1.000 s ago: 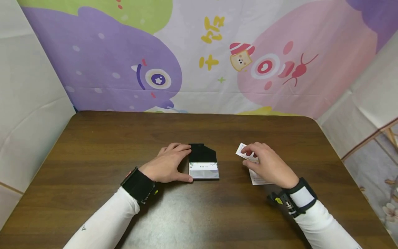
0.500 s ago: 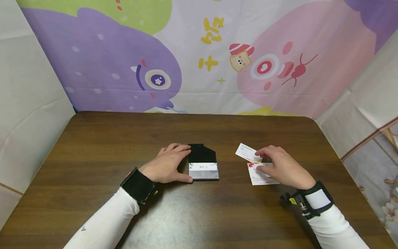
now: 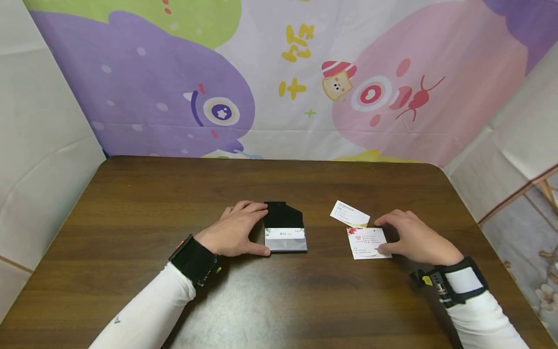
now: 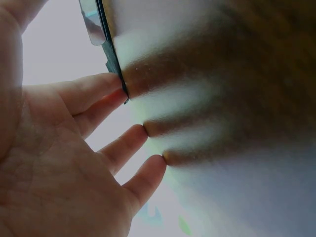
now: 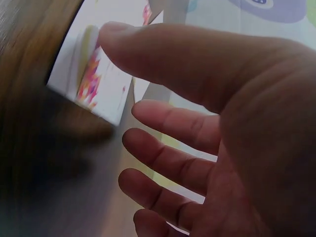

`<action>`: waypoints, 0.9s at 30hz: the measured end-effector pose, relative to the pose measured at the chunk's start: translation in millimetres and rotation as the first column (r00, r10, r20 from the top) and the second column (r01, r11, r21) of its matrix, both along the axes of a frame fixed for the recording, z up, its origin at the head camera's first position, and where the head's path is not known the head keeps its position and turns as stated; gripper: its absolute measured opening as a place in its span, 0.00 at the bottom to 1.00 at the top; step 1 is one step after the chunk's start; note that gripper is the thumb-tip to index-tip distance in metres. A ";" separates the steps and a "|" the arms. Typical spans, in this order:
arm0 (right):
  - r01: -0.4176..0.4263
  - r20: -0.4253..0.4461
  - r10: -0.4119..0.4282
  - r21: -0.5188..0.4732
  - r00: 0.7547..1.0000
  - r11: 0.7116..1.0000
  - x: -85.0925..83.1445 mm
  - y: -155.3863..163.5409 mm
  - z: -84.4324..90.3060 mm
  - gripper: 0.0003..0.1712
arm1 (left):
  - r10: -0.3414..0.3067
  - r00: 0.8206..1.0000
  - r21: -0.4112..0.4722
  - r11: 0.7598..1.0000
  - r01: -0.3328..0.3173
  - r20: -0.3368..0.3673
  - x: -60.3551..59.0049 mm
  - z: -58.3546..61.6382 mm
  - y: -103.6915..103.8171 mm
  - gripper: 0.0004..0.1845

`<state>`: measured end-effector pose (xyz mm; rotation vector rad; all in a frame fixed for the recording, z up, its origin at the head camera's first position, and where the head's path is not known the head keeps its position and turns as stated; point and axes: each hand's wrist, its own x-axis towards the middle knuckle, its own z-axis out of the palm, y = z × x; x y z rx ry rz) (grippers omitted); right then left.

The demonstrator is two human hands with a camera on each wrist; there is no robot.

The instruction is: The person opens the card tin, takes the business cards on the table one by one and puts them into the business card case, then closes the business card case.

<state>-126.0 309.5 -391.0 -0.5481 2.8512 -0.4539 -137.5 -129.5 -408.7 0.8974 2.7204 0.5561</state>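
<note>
- The left hand (image 3: pixel 233 230) rests against the left edge of a black card case (image 3: pixel 284 227) at mid-desk, fingers straight, apparently steadying it; its flap lies open, showing a white card inside.
- The right hand (image 3: pixel 411 238), fingers relaxed, touches the right edge of a white business card (image 3: pixel 366 242) with red print, flat on the desk (image 3: pixel 131 203).
- A 2nd card (image 3: pixel 348 213) lies just beyond.
</note>
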 end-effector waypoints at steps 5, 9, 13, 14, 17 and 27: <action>-0.002 0.005 0.002 0.018 1.000 1.000 -1.2 4.9 -3.4 0.33 | 0.003 1.000 -0.001 1.000 -0.003 -0.002 0.1 -0.6 0.0 0.53; -0.003 0.004 0.003 0.008 1.000 1.000 -2.7 5.7 -5.3 0.32 | 0.004 1.000 -0.002 1.000 -0.004 -0.002 0.2 -1.1 -0.2 0.53; -0.001 -0.001 0.001 -0.013 1.000 1.000 -4.3 5.6 -5.9 0.30 | 0.003 1.000 -0.002 1.000 -0.003 -0.005 0.0 -2.3 -0.3 0.53; 0.003 -0.001 -0.003 -0.017 1.000 1.000 -4.5 5.4 -5.8 0.29 | 0.003 1.000 -0.002 1.000 -0.003 -0.005 -0.2 -2.5 -0.1 0.53; 0.026 0.020 -0.025 -0.050 1.000 0.998 -5.9 4.7 -5.1 0.26 | 0.002 1.000 -0.002 1.000 -0.002 -0.007 -0.4 -3.3 0.0 0.53; 0.036 0.032 -0.032 -0.131 0.999 0.991 -7.7 5.2 -2.1 0.09 | -0.004 1.000 -0.004 1.000 0.004 -0.006 -0.7 -2.4 0.1 0.53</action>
